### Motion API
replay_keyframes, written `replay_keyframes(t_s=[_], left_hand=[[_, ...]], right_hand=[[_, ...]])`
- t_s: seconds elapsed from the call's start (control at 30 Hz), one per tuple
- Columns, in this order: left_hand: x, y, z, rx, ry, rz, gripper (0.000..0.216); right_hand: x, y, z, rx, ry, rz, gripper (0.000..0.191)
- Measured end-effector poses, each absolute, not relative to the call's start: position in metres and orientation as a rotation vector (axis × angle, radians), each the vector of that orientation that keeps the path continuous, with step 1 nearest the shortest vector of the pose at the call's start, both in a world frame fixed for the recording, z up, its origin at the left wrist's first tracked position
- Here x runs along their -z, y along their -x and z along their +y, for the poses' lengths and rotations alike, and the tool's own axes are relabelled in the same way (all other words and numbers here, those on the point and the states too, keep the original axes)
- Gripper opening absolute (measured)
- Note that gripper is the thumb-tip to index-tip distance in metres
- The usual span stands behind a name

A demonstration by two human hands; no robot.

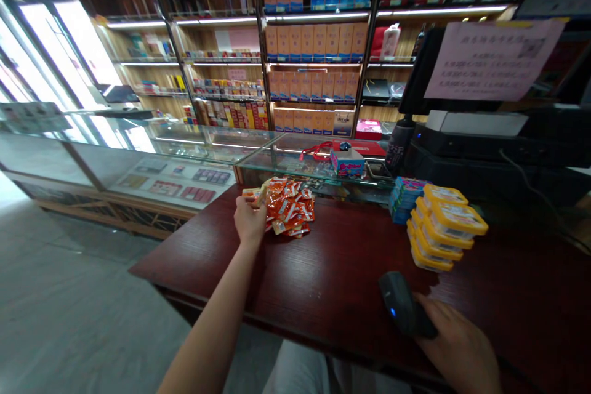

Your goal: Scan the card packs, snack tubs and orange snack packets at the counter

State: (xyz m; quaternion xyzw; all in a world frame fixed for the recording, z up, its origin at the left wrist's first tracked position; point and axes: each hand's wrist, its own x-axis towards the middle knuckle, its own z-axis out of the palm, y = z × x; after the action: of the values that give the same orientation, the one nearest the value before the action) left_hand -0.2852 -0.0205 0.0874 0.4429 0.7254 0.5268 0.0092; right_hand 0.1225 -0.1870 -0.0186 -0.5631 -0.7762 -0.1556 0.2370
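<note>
At the left edge of a heap of small orange snack packets (289, 208), my left hand (249, 220) has its fingers closed around a packet (252, 194). The packet's lower part is hidden behind my fingers. My right hand (457, 335) is wrapped around the handle of a black barcode scanner (398, 301), low over the desk at the right. A blue light glows on the scanner, and its head points up and to the left. Beyond it stand stacked tubs with yellow lids (446, 225), beside a pile of small blue boxes (404, 197).
The dark red desk (323, 271) borders a glass display case (184, 141). A pink-and-blue box (347, 163) sits on the glass. At the right stands a monitor with a pink paper sheet (492, 58). Shelves of boxed goods (318, 42) line the wall.
</note>
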Motion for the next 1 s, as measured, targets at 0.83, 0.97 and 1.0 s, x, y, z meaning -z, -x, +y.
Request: replay_keyframes(t_s=[0.83,0.97,1.0], left_hand=[[-0.017,0.177,-0.032,-1.443,-0.985,1.146,0.012],[-0.014,0.178,-0.031,-1.450,-0.997,1.130,0.017],[-0.013,0.178,-0.031,-1.451,-1.000,1.129,0.019]], right_hand=[[-0.078,-0.013,-0.177,-0.811,1.354,-1.651,0.034],[-0.078,-0.006,-0.176,-0.774,1.395,-1.657,0.031],[-0.076,-0.006,-0.175,-0.759,1.403,-1.644,0.031]])
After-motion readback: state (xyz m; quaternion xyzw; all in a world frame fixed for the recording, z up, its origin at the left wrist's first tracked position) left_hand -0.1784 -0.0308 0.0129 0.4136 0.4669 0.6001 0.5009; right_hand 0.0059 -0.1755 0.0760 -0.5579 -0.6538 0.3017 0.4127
